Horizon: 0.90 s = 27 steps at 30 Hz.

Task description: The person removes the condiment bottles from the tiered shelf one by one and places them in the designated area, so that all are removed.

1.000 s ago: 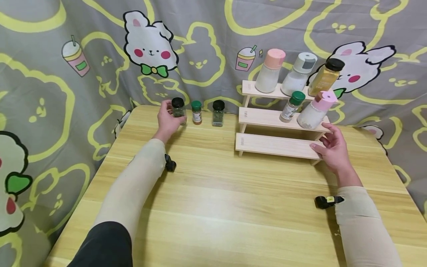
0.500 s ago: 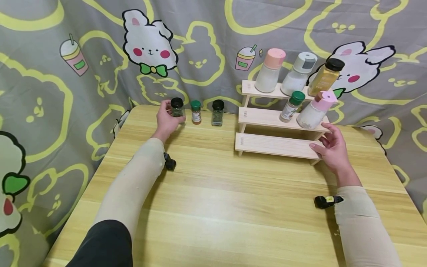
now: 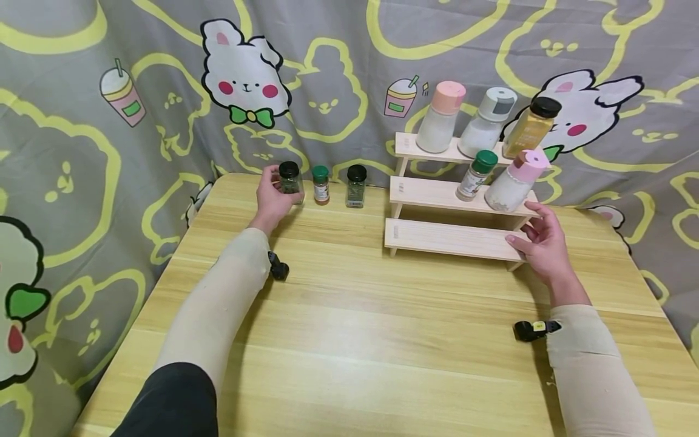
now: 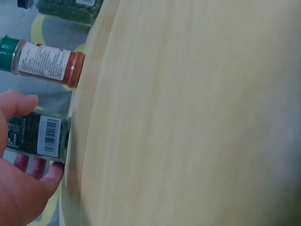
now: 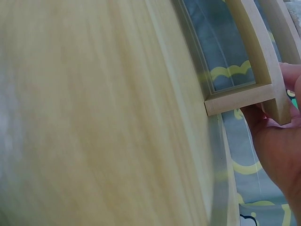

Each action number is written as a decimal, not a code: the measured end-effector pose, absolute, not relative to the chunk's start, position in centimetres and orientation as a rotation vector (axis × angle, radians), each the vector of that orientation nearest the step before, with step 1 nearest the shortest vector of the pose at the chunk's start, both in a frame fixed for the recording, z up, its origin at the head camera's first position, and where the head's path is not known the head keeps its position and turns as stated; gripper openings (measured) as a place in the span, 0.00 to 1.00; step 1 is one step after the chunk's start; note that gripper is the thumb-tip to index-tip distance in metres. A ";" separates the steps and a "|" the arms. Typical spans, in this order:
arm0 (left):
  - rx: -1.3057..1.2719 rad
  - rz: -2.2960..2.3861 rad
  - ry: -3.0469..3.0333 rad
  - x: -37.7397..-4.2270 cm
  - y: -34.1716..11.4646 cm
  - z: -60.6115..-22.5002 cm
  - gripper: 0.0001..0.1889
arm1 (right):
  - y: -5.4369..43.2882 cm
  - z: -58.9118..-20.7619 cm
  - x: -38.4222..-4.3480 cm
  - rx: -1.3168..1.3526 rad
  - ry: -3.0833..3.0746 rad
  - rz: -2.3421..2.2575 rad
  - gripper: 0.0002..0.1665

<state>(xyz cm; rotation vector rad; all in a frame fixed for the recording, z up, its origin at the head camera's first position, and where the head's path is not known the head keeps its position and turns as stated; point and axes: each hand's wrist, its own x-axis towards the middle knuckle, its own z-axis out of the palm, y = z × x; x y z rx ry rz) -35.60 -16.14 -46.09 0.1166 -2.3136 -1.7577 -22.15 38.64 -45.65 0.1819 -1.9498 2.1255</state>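
Observation:
At the table's back left, my left hand (image 3: 273,199) holds a glass spice jar (image 3: 292,184) of green dried herbs with a black lid. In the left wrist view, thumb and fingers lie on opposite sides of this herb jar (image 4: 35,134), whose barcode label shows; its base is at the table surface. My right hand (image 3: 548,246) grips the right end of a three-tier wooden shelf (image 3: 453,238), thumb on the lowest tier. In the right wrist view, fingers reach behind the shelf's end frame (image 5: 240,98), partly hidden by the wood.
Right of the held jar stand a green-capped spice bottle (image 3: 321,186) and another black-lidded herb jar (image 3: 356,187). The middle tier bears a green-capped bottle (image 3: 476,176) and a pink-capped shaker (image 3: 516,182); several more bottles stand on top. A patterned curtain (image 3: 327,79) hangs behind the table (image 3: 349,340).

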 end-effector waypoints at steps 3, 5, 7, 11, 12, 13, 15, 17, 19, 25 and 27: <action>0.136 -1.756 -2.310 -35.5 -16.0 -46.1 0.42 | 38.6 -45.7 -22.1 0.186 -1.937 2.137 0.49; 0.157 -1.768 -2.299 -35.3 -15.8 -46.1 0.42 | 38.6 -45.7 -22.1 0.182 -1.931 2.145 0.49; 0.182 -1.770 -2.289 -35.1 -15.7 -46.1 0.43 | 38.6 -45.6 -22.1 0.173 -1.934 2.143 0.48; 0.229 -1.769 -2.247 -34.6 -15.4 -46.1 0.44 | 38.6 -45.7 -22.0 0.174 -1.927 2.162 0.48; 0.239 -1.757 -2.243 -34.4 -15.3 -46.1 0.44 | 38.6 -45.7 -22.0 0.177 -1.922 2.169 0.48; 0.251 -1.745 -2.240 -34.3 -15.3 -46.0 0.44 | 38.6 -45.7 -22.0 0.180 -1.917 2.177 0.48; 0.274 -1.731 -2.236 -33.9 -15.3 -45.9 0.45 | 38.6 -45.8 -22.1 0.185 -1.909 2.186 0.49; 0.298 -1.717 -2.240 -33.4 -15.2 -45.9 0.45 | 38.6 -45.8 -22.1 0.187 -1.905 2.191 0.48; 0.314 -1.717 -2.236 -33.0 -15.2 -45.8 0.46 | 38.6 -45.8 -22.1 0.187 -1.902 2.194 0.48; 0.337 -1.723 -2.222 -31.6 -14.5 -45.4 0.47 | 38.7 -45.7 -22.1 0.169 -1.929 2.167 0.47; 0.346 -1.724 -2.217 -31.2 -14.2 -45.3 0.47 | 38.7 -45.6 -22.1 0.161 -1.944 2.158 0.47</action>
